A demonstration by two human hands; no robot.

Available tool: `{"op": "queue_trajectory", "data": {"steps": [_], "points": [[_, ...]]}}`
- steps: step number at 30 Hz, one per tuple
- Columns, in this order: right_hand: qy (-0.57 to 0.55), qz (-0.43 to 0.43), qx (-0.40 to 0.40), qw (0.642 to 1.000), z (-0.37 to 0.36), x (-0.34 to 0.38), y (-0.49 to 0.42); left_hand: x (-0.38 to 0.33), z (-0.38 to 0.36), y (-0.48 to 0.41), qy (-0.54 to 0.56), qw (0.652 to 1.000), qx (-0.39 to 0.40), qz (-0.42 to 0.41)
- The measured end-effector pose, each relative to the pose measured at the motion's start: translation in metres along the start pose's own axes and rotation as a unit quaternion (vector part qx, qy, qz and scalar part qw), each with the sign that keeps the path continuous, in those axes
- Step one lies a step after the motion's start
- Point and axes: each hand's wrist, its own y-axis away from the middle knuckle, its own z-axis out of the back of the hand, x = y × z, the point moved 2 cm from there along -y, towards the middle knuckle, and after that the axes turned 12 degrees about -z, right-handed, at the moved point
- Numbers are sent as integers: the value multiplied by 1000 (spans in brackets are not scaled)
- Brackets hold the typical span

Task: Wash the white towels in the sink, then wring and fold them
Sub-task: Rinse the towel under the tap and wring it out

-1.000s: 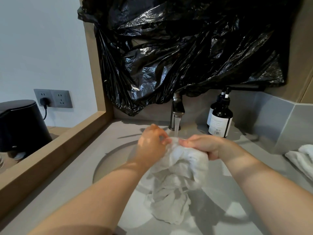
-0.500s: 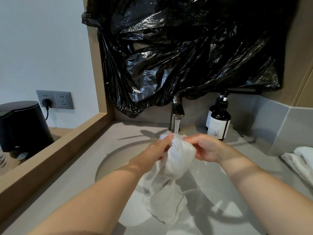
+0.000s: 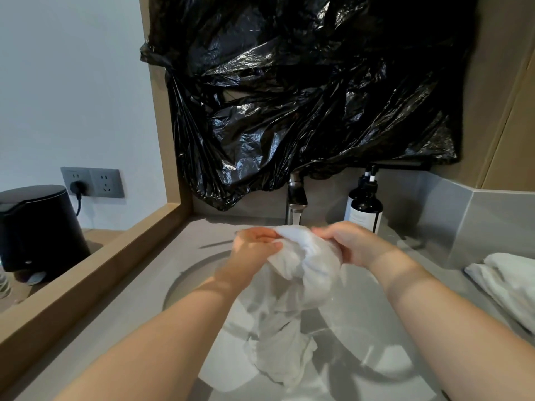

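Both hands grip one white towel (image 3: 307,264) over the sink (image 3: 185,282), holding it just in front of the faucet (image 3: 296,198), from which a thin stream of water (image 3: 296,220) runs. The left hand (image 3: 254,246) pinches the bunched upper edge of the cloth with curled fingers. The right hand (image 3: 354,244) is curled round the same bunch from the other side, so the two hands sit close together with only the wad of fabric between them. The rest of the towel hangs down in crumpled folds, and its lower end lies in the pale basin (whether it rests on the bottom or just brushes it, I cannot tell).

A second towel (image 3: 509,282), also white, lies on the grey bench (image 3: 130,287) at the right edge, well apart from the sink. A dark pump bottle (image 3: 365,208) stands just right of the faucet, against the back wall. A crumpled black plastic bag (image 3: 304,96) covers the wall above the faucet. To the left, beyond a wooden ledge (image 3: 86,270), a black appliance (image 3: 37,227) stands below a grey wall socket (image 3: 92,182) with a plug (image 3: 77,187) in it.
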Motion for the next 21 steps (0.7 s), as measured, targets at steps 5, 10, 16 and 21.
{"op": "queue_trajectory", "data": {"steps": [5,10,16,21], "points": [[-15,66,-69,995,11,20,12,-15,7,-9,-27,995,-56,-73],[-166,-14,31,986,4,-2,4,10,9,-9,-390,910,-22,-137],[-268,-76,45,959,9,-20,-9,35,-1,11,-175,939,235,179],[-218,-72,45,972,-2,-21,-13,41,-12,14,-59,966,204,151]]}}
